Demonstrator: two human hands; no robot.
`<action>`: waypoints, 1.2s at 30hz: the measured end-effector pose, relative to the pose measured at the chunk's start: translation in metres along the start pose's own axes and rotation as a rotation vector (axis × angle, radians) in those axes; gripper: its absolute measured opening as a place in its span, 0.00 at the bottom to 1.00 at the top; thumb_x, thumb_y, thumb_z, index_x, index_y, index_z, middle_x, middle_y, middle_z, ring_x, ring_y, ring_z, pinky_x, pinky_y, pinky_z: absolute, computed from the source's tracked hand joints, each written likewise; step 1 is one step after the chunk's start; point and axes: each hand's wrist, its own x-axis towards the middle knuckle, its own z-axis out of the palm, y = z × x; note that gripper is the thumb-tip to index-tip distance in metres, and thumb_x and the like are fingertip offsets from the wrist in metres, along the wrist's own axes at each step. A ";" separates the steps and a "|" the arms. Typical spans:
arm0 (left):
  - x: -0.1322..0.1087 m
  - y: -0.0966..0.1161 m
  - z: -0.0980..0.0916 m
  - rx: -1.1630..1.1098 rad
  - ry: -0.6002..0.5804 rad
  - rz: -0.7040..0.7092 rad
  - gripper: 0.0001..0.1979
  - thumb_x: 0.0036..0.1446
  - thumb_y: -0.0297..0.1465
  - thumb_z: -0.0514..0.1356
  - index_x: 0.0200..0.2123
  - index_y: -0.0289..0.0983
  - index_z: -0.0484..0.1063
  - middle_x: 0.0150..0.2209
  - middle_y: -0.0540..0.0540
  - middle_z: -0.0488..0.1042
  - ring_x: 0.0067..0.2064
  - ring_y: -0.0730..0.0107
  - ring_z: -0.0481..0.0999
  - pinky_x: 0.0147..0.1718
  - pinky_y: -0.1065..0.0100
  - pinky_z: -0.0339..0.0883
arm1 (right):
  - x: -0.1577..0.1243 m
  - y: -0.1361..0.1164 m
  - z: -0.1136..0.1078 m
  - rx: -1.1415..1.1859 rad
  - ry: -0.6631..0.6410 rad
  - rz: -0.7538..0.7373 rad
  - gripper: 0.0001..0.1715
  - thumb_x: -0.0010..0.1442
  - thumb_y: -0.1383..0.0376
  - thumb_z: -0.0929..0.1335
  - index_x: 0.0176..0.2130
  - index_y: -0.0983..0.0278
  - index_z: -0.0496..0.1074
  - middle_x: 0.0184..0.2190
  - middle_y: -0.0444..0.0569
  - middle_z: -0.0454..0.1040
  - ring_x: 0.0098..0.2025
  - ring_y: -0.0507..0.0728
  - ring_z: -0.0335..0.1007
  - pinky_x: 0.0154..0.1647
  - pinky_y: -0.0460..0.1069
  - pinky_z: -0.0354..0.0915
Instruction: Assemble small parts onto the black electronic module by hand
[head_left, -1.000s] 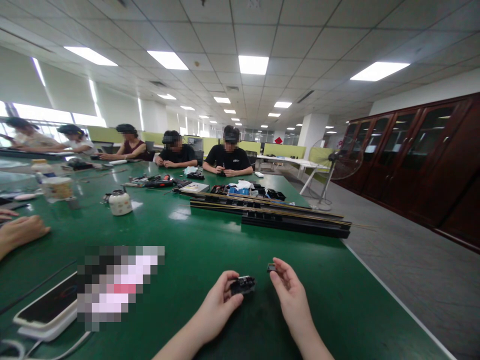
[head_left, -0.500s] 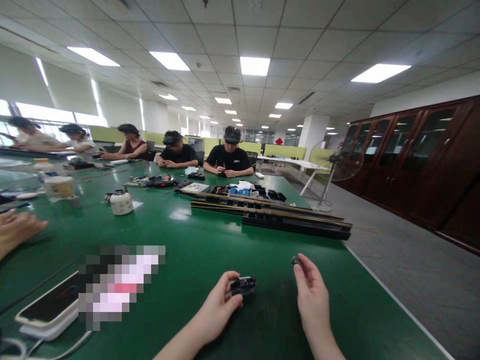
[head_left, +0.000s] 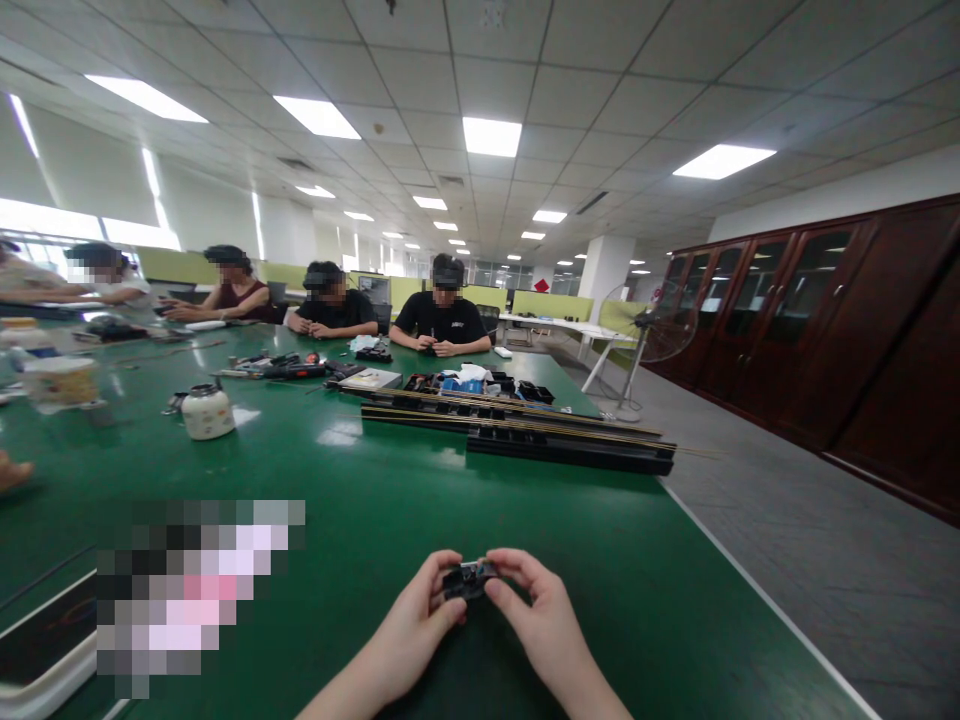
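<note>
A small black plastic part (head_left: 466,582) with an uneven, hollowed top is held just above the green table. My left hand (head_left: 416,625) grips its left side between thumb and fingers. At its right end, my right hand (head_left: 538,610) is pinched closed, fingertips touching the part. The small dark piece in my right fingers is mostly hidden by them, and I cannot tell whether it is seated in the black part.
Long black rails (head_left: 570,450) with thin brass-coloured rods lie across the table (head_left: 360,545) ahead. A cream jar (head_left: 208,412) and a phone (head_left: 49,635) are at left. Beyond are tools (head_left: 285,367), a parts tray (head_left: 480,380) and several seated people. Another person's hand (head_left: 13,472) shows at far left.
My right hand has moved left, bringing the small dark piece to the black part in my left hand. The view has turned slightly right.
</note>
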 end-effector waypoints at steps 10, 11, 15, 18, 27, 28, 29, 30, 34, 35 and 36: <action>0.001 -0.009 -0.002 0.051 0.023 -0.010 0.17 0.47 0.30 0.59 0.42 0.39 0.60 0.38 0.46 0.71 0.44 0.62 0.70 0.41 0.63 0.64 | -0.001 -0.002 -0.002 -0.465 -0.073 -0.154 0.11 0.50 0.69 0.67 0.36 0.57 0.73 0.38 0.46 0.75 0.49 0.60 0.63 0.53 0.57 0.56; 0.001 -0.009 -0.002 0.054 0.021 -0.014 0.17 0.47 0.29 0.59 0.42 0.39 0.60 0.38 0.47 0.71 0.44 0.62 0.70 0.41 0.63 0.64 | -0.001 -0.003 -0.002 -0.481 -0.081 -0.169 0.11 0.51 0.69 0.67 0.36 0.57 0.73 0.38 0.46 0.75 0.49 0.60 0.64 0.53 0.57 0.56; 0.001 -0.010 -0.003 0.070 0.008 0.003 0.17 0.47 0.27 0.58 0.42 0.39 0.60 0.39 0.47 0.72 0.46 0.63 0.70 0.44 0.64 0.62 | -0.004 -0.004 -0.002 -0.540 -0.072 -0.239 0.12 0.53 0.70 0.65 0.38 0.58 0.71 0.39 0.47 0.74 0.46 0.59 0.64 0.51 0.56 0.57; 0.001 -0.011 -0.004 0.090 0.012 0.010 0.16 0.47 0.26 0.57 0.42 0.40 0.61 0.40 0.47 0.72 0.46 0.63 0.69 0.43 0.64 0.63 | -0.005 -0.004 -0.002 -0.555 -0.037 -0.291 0.13 0.55 0.70 0.63 0.40 0.58 0.70 0.39 0.48 0.73 0.45 0.58 0.65 0.50 0.56 0.58; 0.002 -0.009 -0.002 0.076 0.026 0.007 0.16 0.47 0.27 0.58 0.41 0.39 0.61 0.39 0.46 0.72 0.46 0.61 0.70 0.44 0.62 0.62 | -0.005 -0.010 -0.001 -0.637 -0.107 -0.285 0.12 0.55 0.69 0.63 0.39 0.58 0.70 0.36 0.46 0.74 0.40 0.57 0.65 0.45 0.54 0.59; 0.002 -0.008 -0.002 0.071 0.026 0.001 0.16 0.47 0.28 0.58 0.41 0.39 0.61 0.39 0.46 0.72 0.45 0.61 0.70 0.43 0.62 0.63 | -0.005 -0.011 -0.001 -0.634 -0.104 -0.281 0.12 0.55 0.69 0.63 0.39 0.58 0.70 0.36 0.47 0.74 0.41 0.57 0.65 0.45 0.53 0.59; 0.001 -0.008 -0.001 0.069 0.027 -0.003 0.16 0.47 0.28 0.58 0.41 0.39 0.61 0.38 0.46 0.72 0.45 0.61 0.70 0.42 0.62 0.63 | -0.006 -0.011 -0.001 -0.632 -0.102 -0.282 0.12 0.55 0.69 0.63 0.39 0.59 0.70 0.36 0.47 0.73 0.41 0.57 0.65 0.45 0.53 0.59; 0.001 -0.007 -0.001 0.070 0.030 -0.003 0.15 0.47 0.28 0.58 0.41 0.39 0.61 0.38 0.46 0.72 0.45 0.61 0.70 0.41 0.62 0.63 | -0.006 -0.011 -0.001 -0.632 -0.100 -0.287 0.12 0.55 0.70 0.63 0.39 0.59 0.70 0.36 0.47 0.73 0.40 0.57 0.65 0.44 0.53 0.59; 0.002 -0.010 -0.001 0.103 0.067 0.028 0.16 0.47 0.28 0.59 0.41 0.39 0.62 0.39 0.47 0.73 0.45 0.62 0.71 0.45 0.62 0.62 | -0.007 -0.011 0.000 -0.650 -0.086 -0.296 0.13 0.53 0.71 0.64 0.39 0.58 0.69 0.36 0.46 0.73 0.40 0.57 0.65 0.43 0.53 0.59; 0.002 -0.010 -0.001 0.108 0.070 0.032 0.16 0.47 0.28 0.59 0.41 0.40 0.62 0.39 0.47 0.73 0.45 0.62 0.71 0.45 0.62 0.62 | -0.006 -0.012 0.000 -0.651 -0.086 -0.292 0.13 0.53 0.71 0.64 0.38 0.58 0.69 0.36 0.46 0.73 0.39 0.57 0.65 0.43 0.53 0.59; 0.002 -0.010 -0.002 0.112 0.068 0.034 0.16 0.47 0.27 0.58 0.41 0.40 0.61 0.39 0.47 0.72 0.45 0.62 0.71 0.46 0.62 0.62 | -0.006 -0.012 0.000 -0.648 -0.089 -0.288 0.12 0.53 0.71 0.64 0.38 0.58 0.69 0.35 0.45 0.73 0.39 0.57 0.65 0.43 0.53 0.59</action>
